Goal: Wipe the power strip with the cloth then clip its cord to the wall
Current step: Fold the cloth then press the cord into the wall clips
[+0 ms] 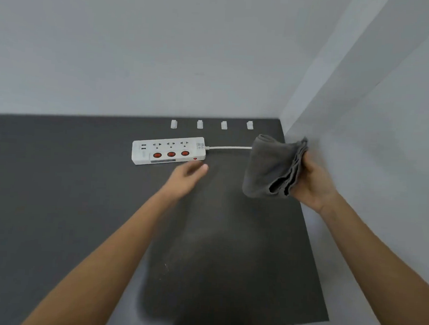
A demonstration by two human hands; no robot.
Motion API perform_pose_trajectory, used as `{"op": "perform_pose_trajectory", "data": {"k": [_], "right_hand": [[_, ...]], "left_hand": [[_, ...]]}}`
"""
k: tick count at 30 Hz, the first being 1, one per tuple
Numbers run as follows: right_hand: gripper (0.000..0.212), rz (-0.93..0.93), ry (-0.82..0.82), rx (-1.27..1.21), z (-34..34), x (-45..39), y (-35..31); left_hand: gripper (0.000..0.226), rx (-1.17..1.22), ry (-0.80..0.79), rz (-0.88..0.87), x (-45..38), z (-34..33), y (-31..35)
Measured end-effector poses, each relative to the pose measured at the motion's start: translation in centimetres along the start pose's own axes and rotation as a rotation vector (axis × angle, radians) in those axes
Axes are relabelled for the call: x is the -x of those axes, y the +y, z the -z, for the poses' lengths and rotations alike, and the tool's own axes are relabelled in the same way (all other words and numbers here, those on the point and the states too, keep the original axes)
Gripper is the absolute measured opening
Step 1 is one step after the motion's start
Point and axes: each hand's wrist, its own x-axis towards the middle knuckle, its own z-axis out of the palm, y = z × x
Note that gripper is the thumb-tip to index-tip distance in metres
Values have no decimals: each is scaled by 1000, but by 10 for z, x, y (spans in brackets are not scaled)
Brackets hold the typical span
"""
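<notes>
We see a white power strip (169, 150) lying flat on a dark grey tabletop (58, 179), towards the far edge, its long side running left to right; it carries three sockets, three round red switches and a small red light at its right end; its white cord (230, 147) leaves that right end and runs along the tabletop to the right, where it passes behind the cloth (273, 165) and we lose it. Beyond the strip, along the foot of the back wall (164, 48), stand four small white clips (199, 124) in a row, apart from one another and apart from the cord.

Our right hand (311, 182) is raised above the right side of the tabletop, close to the side wall (384, 121); its fingers (306, 159) are closed on the folded grey cloth, gripping it by its layered edges, so that the bulk of the cloth hangs to the left of the hand, clear of the strip.

Our left hand (186, 178) reaches forward just in front of the strip's right end; it is blurred, it holds nothing, and its fingers (200, 168) look loosely extended and close together; whether the tips touch the strip we cannot tell.
</notes>
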Motion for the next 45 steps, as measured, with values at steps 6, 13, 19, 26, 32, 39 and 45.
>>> {"op": "perform_pose_trajectory", "data": {"k": [6,13,19,26,32,39,45], "right_hand": [[77,-65,21,2,-17,30,45],[18,165,357,585,7,28,42],[13,492,727,955,11,-2,43],[48,282,193,1897,45,4,131],[55,414,-23,2034,26,11,158],[57,544,-235,1993,-24,48,225],[58,666,-334,1998,-43,71,260]], "left_hand": [[33,310,-300,-70,36,-66,15],[24,-165,-26,-283,26,-88,35],[64,-208,139,96,2,-112,31],[53,-1191,-341,-273,9,-98,-44],[50,-1227,-365,-331,32,-40,-73],[52,-1138,-282,-257,118,26,-140],[52,-1134,-237,-162,164,46,-161]]}}
